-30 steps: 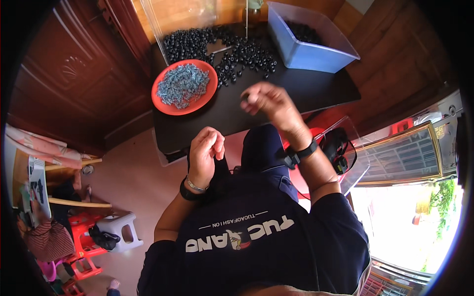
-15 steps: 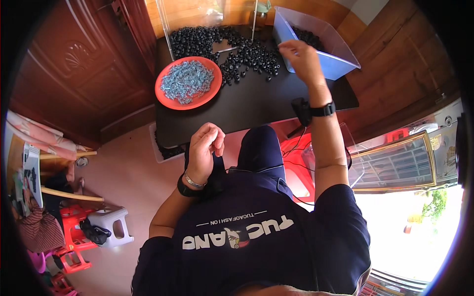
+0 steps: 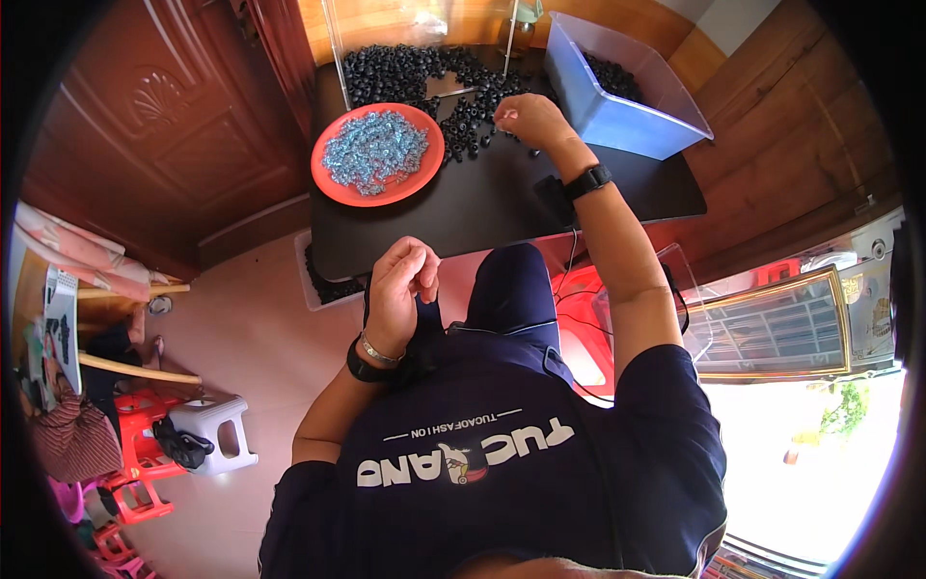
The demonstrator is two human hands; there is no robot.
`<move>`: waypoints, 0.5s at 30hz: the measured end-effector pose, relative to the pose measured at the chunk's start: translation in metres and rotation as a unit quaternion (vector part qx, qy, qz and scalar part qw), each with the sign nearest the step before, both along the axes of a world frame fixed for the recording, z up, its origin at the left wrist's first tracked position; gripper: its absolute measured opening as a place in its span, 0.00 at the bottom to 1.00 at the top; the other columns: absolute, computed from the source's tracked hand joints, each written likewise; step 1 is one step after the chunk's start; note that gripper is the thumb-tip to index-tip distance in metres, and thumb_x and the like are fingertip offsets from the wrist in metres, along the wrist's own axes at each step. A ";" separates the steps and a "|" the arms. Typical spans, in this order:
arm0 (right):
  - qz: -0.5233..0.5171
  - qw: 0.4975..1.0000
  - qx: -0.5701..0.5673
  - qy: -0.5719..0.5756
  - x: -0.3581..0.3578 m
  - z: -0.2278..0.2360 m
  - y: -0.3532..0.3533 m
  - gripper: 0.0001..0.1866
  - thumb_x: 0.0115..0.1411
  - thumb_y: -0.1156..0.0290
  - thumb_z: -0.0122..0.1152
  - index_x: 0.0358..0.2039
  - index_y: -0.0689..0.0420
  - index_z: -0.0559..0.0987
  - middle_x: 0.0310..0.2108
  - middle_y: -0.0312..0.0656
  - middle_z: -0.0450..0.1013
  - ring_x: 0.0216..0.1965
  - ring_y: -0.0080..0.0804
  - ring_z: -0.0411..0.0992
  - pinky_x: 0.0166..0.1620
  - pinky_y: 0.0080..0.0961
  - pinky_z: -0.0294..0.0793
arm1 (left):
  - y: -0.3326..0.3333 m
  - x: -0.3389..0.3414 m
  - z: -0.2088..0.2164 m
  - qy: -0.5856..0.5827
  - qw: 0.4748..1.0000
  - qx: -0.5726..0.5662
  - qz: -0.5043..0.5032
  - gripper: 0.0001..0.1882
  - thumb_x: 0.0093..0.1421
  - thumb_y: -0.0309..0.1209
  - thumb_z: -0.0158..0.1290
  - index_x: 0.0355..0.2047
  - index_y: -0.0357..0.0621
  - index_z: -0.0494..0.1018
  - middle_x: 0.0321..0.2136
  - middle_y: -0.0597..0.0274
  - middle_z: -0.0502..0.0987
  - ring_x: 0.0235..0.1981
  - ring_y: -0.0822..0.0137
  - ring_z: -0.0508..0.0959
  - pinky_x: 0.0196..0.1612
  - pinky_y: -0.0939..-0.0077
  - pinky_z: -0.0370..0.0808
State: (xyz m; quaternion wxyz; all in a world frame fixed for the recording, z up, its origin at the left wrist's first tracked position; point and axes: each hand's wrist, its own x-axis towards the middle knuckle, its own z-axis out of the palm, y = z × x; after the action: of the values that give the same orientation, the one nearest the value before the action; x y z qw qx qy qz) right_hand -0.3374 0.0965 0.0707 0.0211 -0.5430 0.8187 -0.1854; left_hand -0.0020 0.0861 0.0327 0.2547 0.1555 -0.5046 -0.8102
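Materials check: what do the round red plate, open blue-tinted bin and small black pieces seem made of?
Round red plate: probably plastic; smooth, evenly coloured rim.
Open blue-tinted bin: likely plastic; smooth, translucent-looking walls.
Small black pieces: perhaps plastic or rubber; glossy highlights, too small to settle.

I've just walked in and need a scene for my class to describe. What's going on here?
A person is at a dark table. The right hand, fingers drawn together, is by the loose small black pieces; whether it grips one is unclear. The left hand is curled near the table's front edge, its contents hidden. A red plate holds shiny bluish bits; a bluish tub holds more black pieces.
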 end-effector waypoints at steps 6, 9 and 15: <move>0.023 0.995 0.083 0.047 0.022 -0.002 -0.014 0.11 0.50 0.63 0.61 0.34 0.50 0.81 0.34 0.41 0.78 0.40 0.42 0.75 0.43 0.35 0.74 | -0.002 0.000 -0.003 0.006 1.000 0.015 0.007 0.13 0.65 0.34 0.40 0.26 0.41 0.66 0.18 0.67 0.64 0.16 0.75 0.64 0.22 0.84 0.59; 0.010 0.991 0.113 0.077 0.020 -0.011 -0.016 0.13 0.50 0.63 0.63 0.36 0.51 0.81 0.35 0.43 0.78 0.40 0.42 0.75 0.43 0.36 0.74 | -0.003 0.002 -0.004 0.005 1.000 0.011 0.004 0.13 0.64 0.34 0.40 0.26 0.41 0.66 0.18 0.67 0.64 0.16 0.75 0.64 0.21 0.84 0.59; 0.067 0.998 0.004 0.002 0.013 -0.022 -0.005 0.12 0.50 0.68 0.63 0.37 0.56 0.80 0.30 0.41 0.77 0.34 0.34 0.75 0.40 0.29 0.73 | -0.007 0.002 -0.007 0.019 1.000 0.015 -0.008 0.13 0.65 0.34 0.40 0.28 0.39 0.69 0.18 0.69 0.66 0.17 0.76 0.66 0.22 0.84 0.62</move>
State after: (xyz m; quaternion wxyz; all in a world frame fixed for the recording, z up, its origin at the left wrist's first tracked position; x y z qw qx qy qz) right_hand -0.3246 0.0917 0.0489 0.0345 -0.5970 0.7812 -0.1791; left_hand 0.0000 0.0788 0.0253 0.2550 0.1401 -0.4883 -0.8227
